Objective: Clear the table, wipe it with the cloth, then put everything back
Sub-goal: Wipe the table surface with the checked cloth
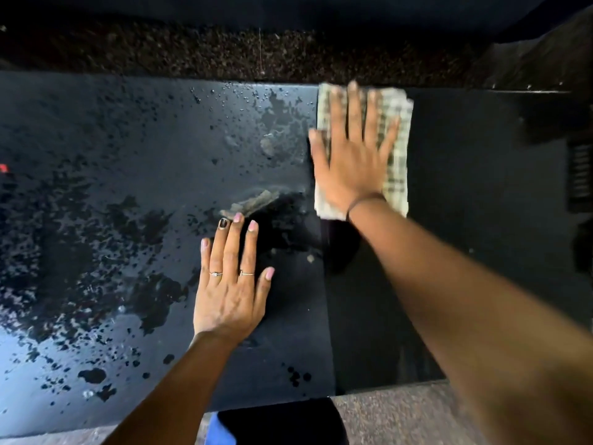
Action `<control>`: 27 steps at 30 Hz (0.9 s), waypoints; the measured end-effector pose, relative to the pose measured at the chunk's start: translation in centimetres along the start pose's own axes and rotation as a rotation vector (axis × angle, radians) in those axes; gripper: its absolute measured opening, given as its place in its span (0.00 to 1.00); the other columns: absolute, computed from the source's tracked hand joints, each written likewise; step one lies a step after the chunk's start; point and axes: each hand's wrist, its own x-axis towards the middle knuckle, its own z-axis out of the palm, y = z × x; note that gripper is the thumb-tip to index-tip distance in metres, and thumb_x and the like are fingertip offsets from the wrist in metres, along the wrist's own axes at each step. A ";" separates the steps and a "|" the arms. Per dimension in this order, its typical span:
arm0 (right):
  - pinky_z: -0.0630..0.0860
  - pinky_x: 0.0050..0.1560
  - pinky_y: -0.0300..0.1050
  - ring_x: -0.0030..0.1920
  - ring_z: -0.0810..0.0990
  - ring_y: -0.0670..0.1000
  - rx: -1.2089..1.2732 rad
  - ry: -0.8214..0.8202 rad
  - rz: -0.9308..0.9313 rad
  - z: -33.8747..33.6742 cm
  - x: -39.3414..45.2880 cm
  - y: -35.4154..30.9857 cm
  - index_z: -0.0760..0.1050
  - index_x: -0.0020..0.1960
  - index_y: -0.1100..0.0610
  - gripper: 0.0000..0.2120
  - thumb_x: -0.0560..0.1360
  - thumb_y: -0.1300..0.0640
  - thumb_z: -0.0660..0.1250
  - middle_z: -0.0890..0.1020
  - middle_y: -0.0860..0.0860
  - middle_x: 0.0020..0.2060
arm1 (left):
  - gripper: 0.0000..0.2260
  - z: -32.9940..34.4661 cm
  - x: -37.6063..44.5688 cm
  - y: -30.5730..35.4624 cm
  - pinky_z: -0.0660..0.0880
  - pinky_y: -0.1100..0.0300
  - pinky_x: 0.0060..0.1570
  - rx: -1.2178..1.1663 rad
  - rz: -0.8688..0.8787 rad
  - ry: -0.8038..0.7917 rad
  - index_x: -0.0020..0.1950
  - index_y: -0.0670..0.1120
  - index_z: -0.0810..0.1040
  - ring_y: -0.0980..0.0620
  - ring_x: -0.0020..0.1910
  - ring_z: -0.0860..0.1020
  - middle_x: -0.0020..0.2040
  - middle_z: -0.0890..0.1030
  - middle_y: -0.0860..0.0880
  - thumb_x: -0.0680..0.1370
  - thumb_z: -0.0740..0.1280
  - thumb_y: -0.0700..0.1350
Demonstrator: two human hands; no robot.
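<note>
A dark, glossy table (465, 220) fills the view. Its left half is wet, with water patches and droplets (96, 252). A folded checked cloth (398, 146) lies flat near the table's far edge, right of centre. My right hand (353, 155) presses down on the cloth with fingers spread, covering most of it. My left hand (231, 284) rests flat on the table nearer to me, fingers apart, holding nothing. A smeared streak of dirt (253, 202) lies just beyond its fingertips.
A speckled stone floor (192, 53) runs beyond the table's far edge and shows again at the near edge (401, 419). A dark, ribbed object (579, 175) sits at the right edge of the table. My dark clothing (282, 422) shows at the bottom.
</note>
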 end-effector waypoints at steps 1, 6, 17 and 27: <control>0.41 0.73 0.66 0.78 0.46 0.57 0.001 -0.007 0.006 -0.3 2.6 -0.3 0.47 0.78 0.48 0.29 0.79 0.39 0.42 0.50 0.51 0.78 | 0.27 0.0 0.0 0.0 0.44 0.48 0.75 -0.002 0.001 0.001 0.78 0.42 0.47 0.44 0.76 0.49 0.76 0.54 0.41 0.82 0.46 0.54; 0.42 0.73 0.67 0.76 0.54 0.56 0.038 -0.035 0.002 -1.0 6.5 -1.1 0.55 0.77 0.49 0.27 0.80 0.42 0.43 0.59 0.50 0.76 | 0.27 0.0 -0.1 -0.1 0.45 0.47 0.75 -0.003 -0.002 -0.005 0.78 0.42 0.48 0.43 0.76 0.50 0.77 0.53 0.41 0.82 0.46 0.54; 0.55 0.69 0.72 0.77 0.51 0.60 -0.037 -0.171 -0.202 3.0 -25.4 1.5 0.52 0.78 0.54 0.30 0.78 0.47 0.51 0.51 0.54 0.78 | 0.26 -0.3 0.1 0.1 0.43 0.49 0.76 -0.025 -0.037 -0.023 0.77 0.41 0.52 0.43 0.76 0.53 0.76 0.54 0.42 0.82 0.47 0.52; 0.55 0.70 0.70 0.77 0.53 0.58 -0.013 -0.183 -0.251 2.8 -23.2 0.8 0.55 0.77 0.51 0.28 0.80 0.44 0.46 0.52 0.53 0.78 | 0.26 -0.1 -0.2 0.0 0.46 0.48 0.76 -0.042 -0.028 -0.010 0.77 0.42 0.49 0.42 0.75 0.55 0.77 0.55 0.42 0.81 0.50 0.50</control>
